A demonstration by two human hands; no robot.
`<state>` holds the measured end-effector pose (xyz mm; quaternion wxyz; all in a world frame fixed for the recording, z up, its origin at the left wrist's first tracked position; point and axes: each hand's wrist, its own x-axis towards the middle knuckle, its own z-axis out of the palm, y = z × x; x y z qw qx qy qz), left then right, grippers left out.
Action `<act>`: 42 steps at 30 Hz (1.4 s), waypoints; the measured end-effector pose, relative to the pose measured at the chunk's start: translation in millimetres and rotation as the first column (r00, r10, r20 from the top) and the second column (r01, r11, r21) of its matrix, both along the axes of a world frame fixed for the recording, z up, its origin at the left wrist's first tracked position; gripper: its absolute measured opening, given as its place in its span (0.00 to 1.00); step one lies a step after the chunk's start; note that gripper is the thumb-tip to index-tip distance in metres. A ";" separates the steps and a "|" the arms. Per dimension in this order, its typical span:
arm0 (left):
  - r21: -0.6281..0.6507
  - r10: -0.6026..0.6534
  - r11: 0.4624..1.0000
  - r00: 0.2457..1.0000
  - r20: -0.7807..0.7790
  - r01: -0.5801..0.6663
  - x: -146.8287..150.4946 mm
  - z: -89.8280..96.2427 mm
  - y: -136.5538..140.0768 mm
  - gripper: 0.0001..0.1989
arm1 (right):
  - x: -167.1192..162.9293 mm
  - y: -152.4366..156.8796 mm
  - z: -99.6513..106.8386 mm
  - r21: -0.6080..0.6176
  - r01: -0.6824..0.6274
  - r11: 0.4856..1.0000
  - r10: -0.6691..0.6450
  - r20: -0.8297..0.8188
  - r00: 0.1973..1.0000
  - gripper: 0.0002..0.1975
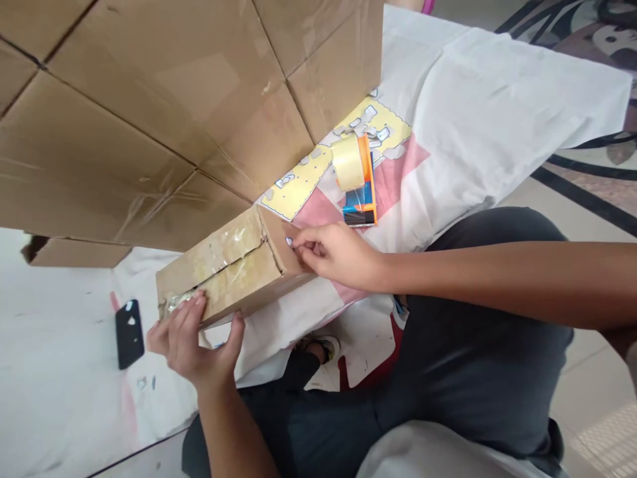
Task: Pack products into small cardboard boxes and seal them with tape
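Observation:
A small, long cardboard box (243,279) lies on the cloth, with shiny tape and yellowish stains along its top seam. My left hand (199,345) grips its far-left end, fingers over the top and thumb against the near side. At the opposite end, my right hand (343,255) is closed in a pinch. A tiny white and blue scrap (289,241), like a piece of label, shows at its fingertips against the box's end face. Whether the scrap is stuck to the cardboard I cannot tell.
Large stacked cartons (199,99) rise behind the box. An orange and blue tape dispenser (365,186) with a roll sits to the right, beside several torn scraps (368,116) on the printed cloth (462,119). A black phone (129,334) lies at left.

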<state>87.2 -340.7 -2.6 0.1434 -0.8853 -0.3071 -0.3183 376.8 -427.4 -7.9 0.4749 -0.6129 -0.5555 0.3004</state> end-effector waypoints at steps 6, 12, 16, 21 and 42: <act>-0.086 0.037 0.996 0.999 0.004 -0.036 7.6 4.8 2.4 0.33 | -15.5 -21.5 -3.0 -0.068 -0.126 0.990 0.109 -0.217 0.970 0.29; -0.149 0.121 0.981 0.992 -0.028 -0.124 51.3 7.6 -48.4 0.46 | -33.4 -44.0 -4.2 -0.094 -0.297 0.950 0.261 -0.279 0.924 0.30; -0.072 0.149 0.986 0.989 0.003 -0.149 74.7 -3.7 -70.2 0.47 | -39.1 -51.4 -7.4 -0.120 -0.364 0.924 0.320 -0.278 0.905 0.34; 0.028 0.090 0.995 0.988 0.126 -0.095 73.4 -21.7 -59.6 0.35 | -28.2 -35.5 -7.8 -0.054 -0.333 0.941 0.305 -0.283 0.909 0.21; 0.058 0.075 0.994 0.965 0.251 -0.093 81.0 -24.7 -57.0 0.29 | -26.5 2.2 -12.9 0.048 -0.247 0.968 0.252 -0.144 0.957 0.03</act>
